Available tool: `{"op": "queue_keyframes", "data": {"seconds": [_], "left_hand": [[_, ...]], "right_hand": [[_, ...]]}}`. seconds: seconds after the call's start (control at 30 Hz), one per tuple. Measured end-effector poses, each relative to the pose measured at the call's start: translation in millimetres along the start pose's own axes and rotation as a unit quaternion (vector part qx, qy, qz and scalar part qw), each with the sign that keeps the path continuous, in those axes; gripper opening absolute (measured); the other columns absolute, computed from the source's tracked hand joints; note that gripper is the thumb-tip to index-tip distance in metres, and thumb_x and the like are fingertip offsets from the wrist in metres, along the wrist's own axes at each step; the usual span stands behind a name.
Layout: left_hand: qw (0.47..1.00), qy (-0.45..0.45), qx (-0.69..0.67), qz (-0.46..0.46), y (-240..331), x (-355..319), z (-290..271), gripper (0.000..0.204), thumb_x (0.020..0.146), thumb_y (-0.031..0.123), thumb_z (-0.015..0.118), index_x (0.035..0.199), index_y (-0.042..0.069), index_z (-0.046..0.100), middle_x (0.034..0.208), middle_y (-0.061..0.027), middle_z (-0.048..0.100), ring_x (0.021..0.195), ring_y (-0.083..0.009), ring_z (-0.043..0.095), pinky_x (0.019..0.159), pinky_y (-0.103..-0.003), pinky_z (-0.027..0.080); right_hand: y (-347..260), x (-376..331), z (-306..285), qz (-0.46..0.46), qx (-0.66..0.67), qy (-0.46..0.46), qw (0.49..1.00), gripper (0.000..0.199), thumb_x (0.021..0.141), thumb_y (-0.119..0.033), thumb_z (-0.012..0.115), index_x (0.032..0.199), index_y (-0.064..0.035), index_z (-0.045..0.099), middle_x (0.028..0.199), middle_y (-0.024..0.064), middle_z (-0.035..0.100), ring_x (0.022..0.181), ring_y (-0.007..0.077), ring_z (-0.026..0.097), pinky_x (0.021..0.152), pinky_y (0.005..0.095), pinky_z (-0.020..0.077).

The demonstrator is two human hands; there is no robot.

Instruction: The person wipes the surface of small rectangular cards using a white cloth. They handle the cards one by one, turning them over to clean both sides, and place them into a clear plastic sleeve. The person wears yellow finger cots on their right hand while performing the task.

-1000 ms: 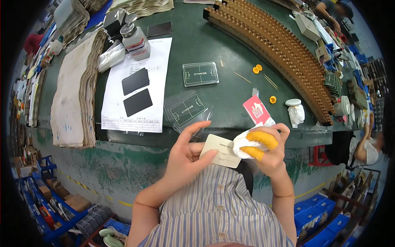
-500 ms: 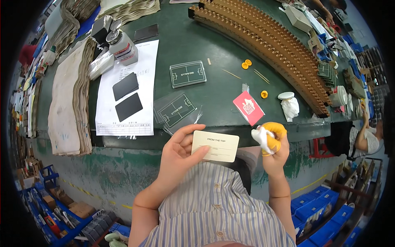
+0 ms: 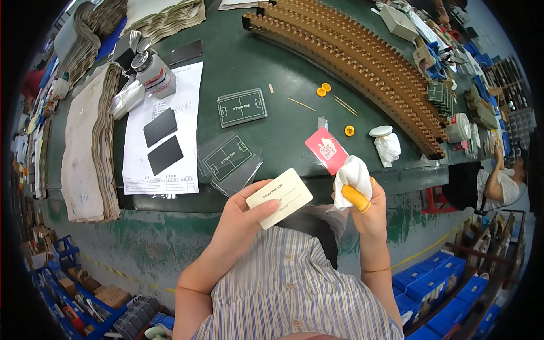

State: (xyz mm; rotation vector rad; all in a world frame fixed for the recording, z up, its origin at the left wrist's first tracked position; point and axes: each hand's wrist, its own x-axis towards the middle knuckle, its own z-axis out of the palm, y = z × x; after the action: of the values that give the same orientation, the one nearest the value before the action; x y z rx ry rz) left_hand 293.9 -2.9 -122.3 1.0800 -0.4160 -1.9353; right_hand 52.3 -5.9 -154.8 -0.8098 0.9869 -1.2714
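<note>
My left hand [image 3: 235,218] grips a cream card [image 3: 289,198] with rounded corners, dark print and ruled lines, thumb across its face. The card is tilted, its right end higher. My right hand [image 3: 373,218] is closed on a crumpled white cloth [image 3: 355,172]; yellow finger cots [image 3: 357,198] cover some of its fingers. Just beyond the cloth lies a pink-red card [image 3: 323,148] with a white pattern. Beyond my left hand are a green card [image 3: 229,160] with white line markings among clear plastic sleeves [image 3: 241,180], and a similar green card stack [image 3: 242,109].
A pump bottle [image 3: 154,75] and two black cards [image 3: 165,156] rest on a white sheet [image 3: 190,113] at left. Curved slotted wooden racks [image 3: 351,79] span the far right. Rolled yellow finger cots [image 3: 323,90], thin sticks [image 3: 344,105] and a cloth-wrapped white pad [image 3: 387,148] lie between.
The cream card has tilted, its right end rising. The white cloth is now spread wider over my right fingers and nearer the card. The view has shifted slightly.
</note>
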Motion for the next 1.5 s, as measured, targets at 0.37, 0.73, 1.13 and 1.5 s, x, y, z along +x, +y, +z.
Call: {"op": "queue_keyframes", "data": {"seconds": [0.37, 0.73, 1.13, 1.5], "left_hand": [[0.998, -0.058, 0.000, -0.033, -12, 11, 5, 0.030, 0.084, 0.006, 0.066, 0.108, 0.004, 0.049, 0.105, -0.0082, 0.063, 0.092, -0.0141, 0.063, 0.081, -0.028, 0.051], [0.995, -0.057, 0.054, 0.060, -11, 15, 15, 0.048, 0.077, -0.004, 0.069, 0.117, 0.003, 0.042, 0.103, -0.0063, 0.058, 0.096, -0.0132, 0.061, 0.080, -0.029, 0.053], [0.986, -0.074, 0.118, 0.093, -21, 27, 19, 0.059, 0.078, -0.002, 0.068, 0.128, 0.007, 0.037, 0.107, -0.0076, 0.056, 0.099, -0.0140, 0.060, 0.081, -0.028, 0.053], [0.988, -0.079, 0.118, 0.064, -10, 22, 16, 0.060, 0.078, 0.001, 0.068, 0.128, 0.007, 0.037, 0.106, -0.0120, 0.058, 0.091, -0.0176, 0.065, 0.074, -0.028, 0.054]], "right_hand": [[-7, -6, 6, -0.211, -0.297, 0.001, 0.931, 0.018, 0.082, -0.003, 0.064, 0.099, -0.0068, 0.065, 0.108, 0.0099, 0.054, 0.093, 0.0205, 0.055, 0.082, 0.0306, 0.0454], [-10, -35, 0, -0.377, -0.520, -0.063, 0.764, 0.031, 0.059, -0.018, 0.079, 0.088, -0.0210, 0.067, 0.102, 0.0023, 0.060, 0.090, 0.0218, 0.051, 0.074, 0.0320, 0.0433], [-15, -27, 14, -0.506, -0.617, -0.212, 0.564, 0.017, 0.065, -0.021, 0.072, 0.081, -0.0237, 0.068, 0.098, -0.0050, 0.067, 0.096, 0.0081, 0.058, 0.079, 0.0290, 0.0279], [-13, -30, 0, -0.463, -0.590, -0.127, 0.649, 0.020, 0.063, -0.024, 0.073, 0.082, -0.0220, 0.067, 0.102, -0.0045, 0.064, 0.101, 0.0164, 0.050, 0.084, 0.0379, 0.0268]]}}
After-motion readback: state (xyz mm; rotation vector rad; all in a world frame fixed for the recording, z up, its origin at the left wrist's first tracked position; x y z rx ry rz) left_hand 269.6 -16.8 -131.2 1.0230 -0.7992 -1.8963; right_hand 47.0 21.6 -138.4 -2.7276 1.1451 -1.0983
